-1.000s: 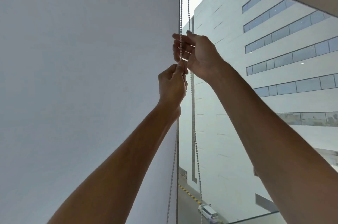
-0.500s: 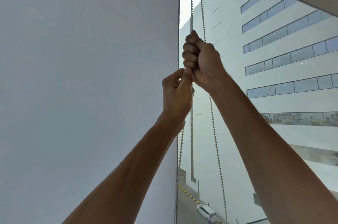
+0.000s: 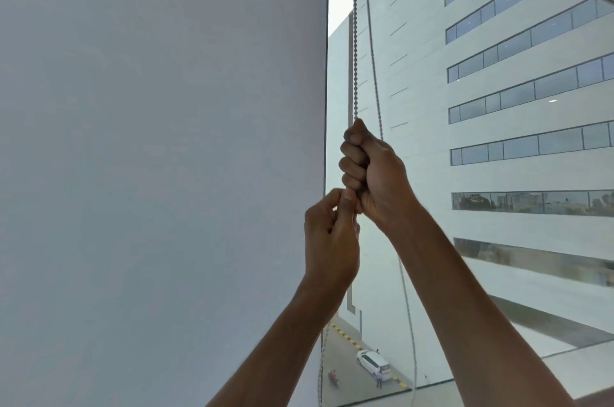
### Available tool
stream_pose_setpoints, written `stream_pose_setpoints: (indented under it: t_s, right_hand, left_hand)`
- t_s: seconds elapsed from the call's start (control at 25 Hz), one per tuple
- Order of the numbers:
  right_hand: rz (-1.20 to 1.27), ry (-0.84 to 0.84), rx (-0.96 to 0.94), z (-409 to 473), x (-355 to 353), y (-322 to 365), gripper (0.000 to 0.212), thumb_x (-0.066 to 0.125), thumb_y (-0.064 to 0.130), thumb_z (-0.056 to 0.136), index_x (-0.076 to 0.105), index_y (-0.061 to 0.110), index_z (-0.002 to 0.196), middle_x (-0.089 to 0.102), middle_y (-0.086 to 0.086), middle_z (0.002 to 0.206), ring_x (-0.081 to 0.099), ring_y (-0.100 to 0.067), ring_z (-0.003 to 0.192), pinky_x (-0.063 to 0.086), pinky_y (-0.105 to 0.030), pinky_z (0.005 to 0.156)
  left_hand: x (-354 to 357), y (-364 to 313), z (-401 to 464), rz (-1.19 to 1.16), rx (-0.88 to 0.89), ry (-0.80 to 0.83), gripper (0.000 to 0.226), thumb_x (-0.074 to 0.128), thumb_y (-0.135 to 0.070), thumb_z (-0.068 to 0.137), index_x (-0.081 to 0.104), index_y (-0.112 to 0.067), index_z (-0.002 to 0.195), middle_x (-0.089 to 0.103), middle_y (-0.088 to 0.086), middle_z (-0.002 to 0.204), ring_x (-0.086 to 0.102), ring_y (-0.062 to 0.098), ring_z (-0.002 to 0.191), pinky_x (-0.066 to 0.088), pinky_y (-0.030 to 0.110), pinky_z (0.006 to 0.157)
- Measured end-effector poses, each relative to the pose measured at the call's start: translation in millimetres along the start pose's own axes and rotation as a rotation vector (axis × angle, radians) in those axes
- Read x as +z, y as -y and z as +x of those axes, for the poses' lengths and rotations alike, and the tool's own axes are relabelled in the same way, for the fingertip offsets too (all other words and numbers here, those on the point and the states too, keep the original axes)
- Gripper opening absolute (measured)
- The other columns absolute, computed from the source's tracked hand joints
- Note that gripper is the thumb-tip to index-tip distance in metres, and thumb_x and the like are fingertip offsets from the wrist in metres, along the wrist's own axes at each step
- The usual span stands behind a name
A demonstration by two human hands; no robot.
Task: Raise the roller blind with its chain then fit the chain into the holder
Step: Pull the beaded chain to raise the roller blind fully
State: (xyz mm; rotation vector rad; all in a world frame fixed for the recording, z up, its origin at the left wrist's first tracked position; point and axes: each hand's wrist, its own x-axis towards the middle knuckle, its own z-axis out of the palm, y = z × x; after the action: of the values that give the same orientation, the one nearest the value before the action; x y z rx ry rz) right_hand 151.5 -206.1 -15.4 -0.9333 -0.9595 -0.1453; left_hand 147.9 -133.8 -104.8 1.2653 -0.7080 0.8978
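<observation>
A tall window (image 3: 432, 41) fills the right half of the view, and through its glass stands a pale office building (image 3: 515, 91) with long rows of dark windows, above a street with a white car (image 3: 372, 363) far below. To the left of the window, a plain white wall or panel (image 3: 159, 157) covers the rest of the view; whether it is the blind itself cannot be told. Just inside the window's left edge hangs the beaded chain (image 3: 355, 41), two strands running down from above the top of the view. The right hand (image 3: 372, 174) is closed in a fist around the left strand, knuckles toward the wall, with the chain entering the top of the fist. The second strand passes behind that hand and reappears below the right forearm, trailing down toward the window's lower edge. The left hand (image 3: 330, 240) sits directly beneath the right hand, touching it, with thumb and fingertips pinched together on the chain where it leaves the fist. Below the left forearm a length of chain hangs beside the window's left edge. Both bare forearms reach up from the bottom of the view.
</observation>
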Motion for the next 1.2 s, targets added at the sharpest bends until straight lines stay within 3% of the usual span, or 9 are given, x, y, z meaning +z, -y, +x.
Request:
stream_pose_setpoints:
  t_s: [0.12,0.36,0.56,0.72,0.84,0.96,1.08,1.2]
  right_hand:
    - [0.006,-0.046,0.029,-26,-10,-17,0.045,0.035,0.026,0.106,0.047,0.019,0.063,0.028,0.012,0.043,0.021,-0.001,0.031,0.019,-0.015,0.027]
    - [0.007,-0.087,0.068,-67,-20,-41,0.042,0.037,0.03,0.104,0.045,0.018,0.064,0.027,0.012,0.044,0.015,-0.002,0.034,0.015,-0.014,0.029]
    - [0.033,-0.076,0.129,-106,-33,-71,0.038,0.044,0.035,0.096,0.051,0.021,0.062,0.029,0.012,0.046,0.02,0.0,0.032,0.021,-0.013,0.028]
    - [0.008,-0.096,0.191,-142,-46,-96,0.036,0.046,0.038,0.094,0.054,0.023,0.062,0.03,0.013,0.046,0.023,0.0,0.033,0.024,-0.014,0.029]
    - [0.016,-0.116,0.229,-167,-50,-109,0.036,0.047,0.039,0.095,0.054,0.024,0.062,0.031,0.014,0.047,0.024,0.0,0.033,0.025,-0.013,0.03]
    - [0.013,-0.128,0.238,-177,-47,-111,0.036,0.047,0.039,0.094,0.054,0.025,0.062,0.031,0.014,0.046,0.024,0.001,0.033,0.025,-0.013,0.03]
    - [-0.009,-0.126,0.227,-179,-41,-106,0.034,0.048,0.04,0.093,0.052,0.023,0.063,0.03,0.014,0.047,0.023,0.0,0.035,0.024,-0.013,0.031]
    - [-0.053,-0.128,0.226,-180,-40,-104,0.035,0.048,0.04,0.094,0.052,0.024,0.063,0.029,0.014,0.048,0.023,-0.002,0.036,0.025,-0.014,0.034]
  left_hand:
    - [-3,13,-28,-0.011,-0.047,0.014,0.048,0.045,-0.019,0.106,0.044,-0.022,0.058,0.026,-0.011,0.045,0.019,0.009,0.04,0.016,0.026,0.045]
    - [-10,35,-75,-0.024,-0.072,0.045,0.04,0.045,-0.03,0.101,0.046,-0.01,0.066,0.027,-0.01,0.046,0.018,0.012,0.041,0.015,0.027,0.044]
    - [-21,54,-121,0.044,-0.132,0.029,0.04,0.046,-0.032,0.099,0.05,-0.003,0.072,0.027,0.014,0.05,0.021,0.02,0.044,0.017,0.036,0.044]
    - [-28,64,-163,0.066,-0.215,0.038,0.042,0.047,-0.034,0.099,0.053,0.0,0.075,0.028,0.016,0.053,0.02,0.026,0.045,0.017,0.034,0.044]
    - [-32,66,-191,0.049,-0.283,0.053,0.046,0.048,-0.037,0.097,0.052,0.004,0.078,0.026,0.009,0.053,0.021,0.014,0.046,0.016,0.028,0.044]
    - [-34,62,-200,0.062,-0.3,0.061,0.041,0.047,-0.033,0.1,0.053,0.002,0.079,0.025,0.019,0.054,0.02,0.018,0.047,0.015,0.031,0.045]
    - [-42,55,-197,0.108,-0.305,0.133,0.034,0.044,-0.031,0.1,0.053,-0.01,0.075,0.031,0.013,0.053,0.026,0.018,0.047,0.022,0.031,0.045]
    - [-55,47,-194,0.264,-0.232,0.322,0.034,0.044,-0.035,0.103,0.057,-0.014,0.079,0.047,0.004,0.056,0.04,0.028,0.051,0.035,0.039,0.049]
